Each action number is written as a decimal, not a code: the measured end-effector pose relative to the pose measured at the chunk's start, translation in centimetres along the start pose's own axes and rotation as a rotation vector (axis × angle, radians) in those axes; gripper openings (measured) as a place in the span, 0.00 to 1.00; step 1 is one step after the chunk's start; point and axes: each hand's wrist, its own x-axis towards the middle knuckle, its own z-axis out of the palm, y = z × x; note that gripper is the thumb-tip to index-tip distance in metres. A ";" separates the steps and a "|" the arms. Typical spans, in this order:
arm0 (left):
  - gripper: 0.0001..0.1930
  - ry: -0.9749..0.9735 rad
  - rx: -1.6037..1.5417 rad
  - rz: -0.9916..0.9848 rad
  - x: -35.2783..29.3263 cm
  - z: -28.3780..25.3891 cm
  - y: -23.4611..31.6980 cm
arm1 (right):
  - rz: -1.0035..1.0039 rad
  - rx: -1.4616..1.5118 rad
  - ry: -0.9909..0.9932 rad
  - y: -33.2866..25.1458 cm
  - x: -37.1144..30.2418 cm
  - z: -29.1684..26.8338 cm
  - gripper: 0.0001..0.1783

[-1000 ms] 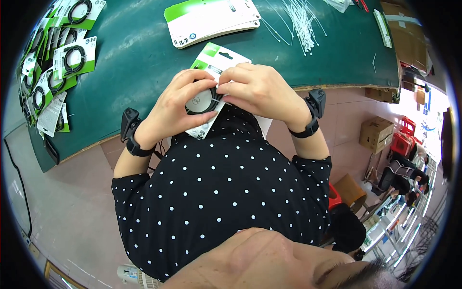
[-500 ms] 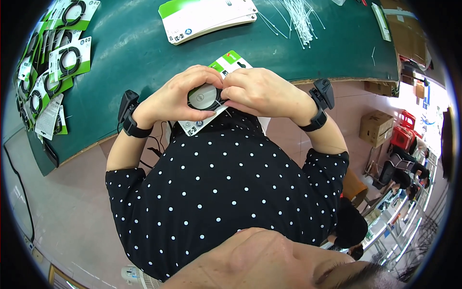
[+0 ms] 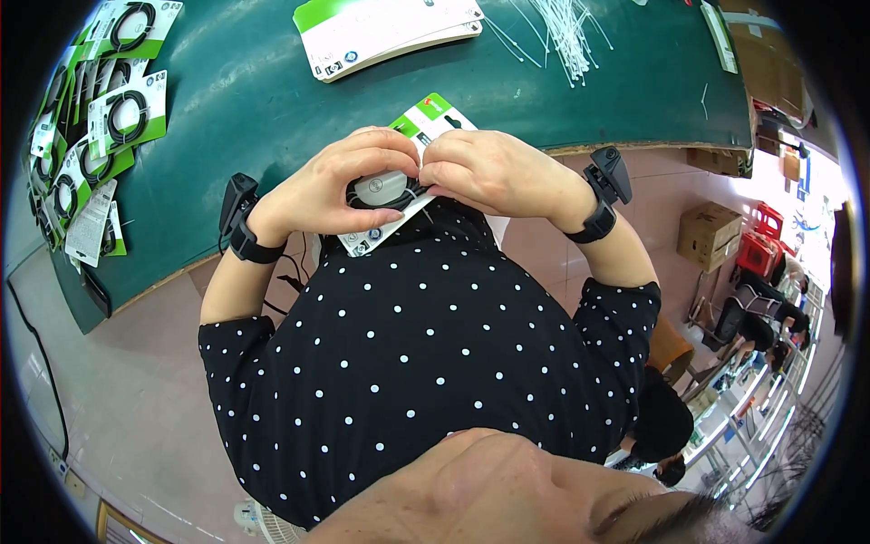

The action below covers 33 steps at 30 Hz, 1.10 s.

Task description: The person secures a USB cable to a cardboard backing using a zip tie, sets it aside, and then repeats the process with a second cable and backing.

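A coiled black cable (image 3: 387,205) lies against a green-and-white hanging card (image 3: 439,111) at the table's near edge, close to my body. My left hand (image 3: 337,179) curls around the left side of the coil, fingers above and thumb below. At the coil's right side, my right hand (image 3: 488,174) is closed, its thumb and fingertips pinched together beside the left fingertips. What the right fingers pinch is hidden. A thin pale strip shows near the right thumb, crossing the coil.
A stack of green-and-white cards (image 3: 390,41) lies ahead on the green table (image 3: 245,118). Loose white cable ties (image 3: 566,41) spread to its right. Many carded black cables (image 3: 127,118) pile up at the left. Cardboard boxes (image 3: 710,238) and red stools (image 3: 759,254) stand off to the right.
The coil and card have tilted slightly, so the coil looks flatter between my hands. Both hands keep nearly the same place and grip.
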 end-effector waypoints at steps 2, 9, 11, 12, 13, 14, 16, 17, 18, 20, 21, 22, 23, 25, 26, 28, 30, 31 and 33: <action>0.22 -0.008 0.010 0.001 0.0 -0.1 0.1 | 0.001 -0.003 0.005 -0.1 0.1 -0.1 0.10; 0.22 0.016 0.055 -0.026 -0.3 0.2 0.6 | 0.021 0.024 0.009 -0.2 0.1 -0.1 0.09; 0.22 0.036 0.073 -0.046 -0.3 0.6 0.6 | 0.019 0.025 0.017 -0.3 0.2 0.0 0.09; 0.22 0.027 0.096 -0.038 -0.3 0.9 0.4 | 0.021 0.026 0.016 -0.4 0.2 -0.1 0.09; 0.22 0.020 0.122 -0.029 -0.3 1.3 0.2 | 0.033 0.032 -0.004 -0.5 0.1 -0.1 0.09; 0.21 0.013 0.147 -0.020 -0.3 1.5 0.1 | 0.046 0.038 -0.024 -0.7 0.1 -0.1 0.09; 0.21 0.023 0.146 -0.012 -0.3 1.6 0.1 | 0.060 0.045 -0.045 -0.7 0.0 0.0 0.09; 0.21 0.032 0.146 -0.003 -0.3 1.7 0.1 | 0.044 0.046 -0.033 -0.5 0.1 0.0 0.09; 0.21 0.039 0.146 0.007 -0.3 1.7 0.1 | 0.030 0.046 -0.019 -0.4 0.2 0.1 0.09; 0.21 0.051 0.142 0.012 -0.3 1.8 0.0 | 0.018 0.046 -0.004 -0.2 0.1 0.2 0.09; 0.21 0.065 0.140 0.016 -0.3 1.9 0.0 | 0.011 0.048 0.007 -0.1 0.1 0.3 0.09; 0.21 0.079 0.139 0.021 -0.3 1.9 0.0 | 0.004 0.049 0.019 -0.1 0.0 0.3 0.09; 0.21 0.078 0.139 0.021 -0.3 1.9 0.0 | -0.004 0.051 0.030 0.0 0.0 0.4 0.09; 0.20 0.071 0.132 0.019 -0.4 1.9 0.0 | -0.008 0.049 0.027 0.0 0.1 0.2 0.09; 0.20 0.067 0.130 0.018 -0.4 1.9 0.0 | -0.013 0.048 0.025 0.1 0.1 0.1 0.08; 0.19 0.070 0.135 0.015 -0.4 1.9 0.0 | -0.018 0.045 0.023 0.2 0.0 0.0 0.08; 0.16 0.076 0.144 0.007 -0.3 2.0 0.1 | -0.018 0.034 0.026 0.3 0.0 0.1 0.08; 0.16 0.075 0.145 0.008 -0.3 2.0 0.1 | -0.019 0.029 0.028 0.3 0.0 0.1 0.07; 0.17 0.088 0.185 0.021 -0.4 2.0 0.1 | -0.029 0.025 0.049 0.4 0.1 0.1 0.08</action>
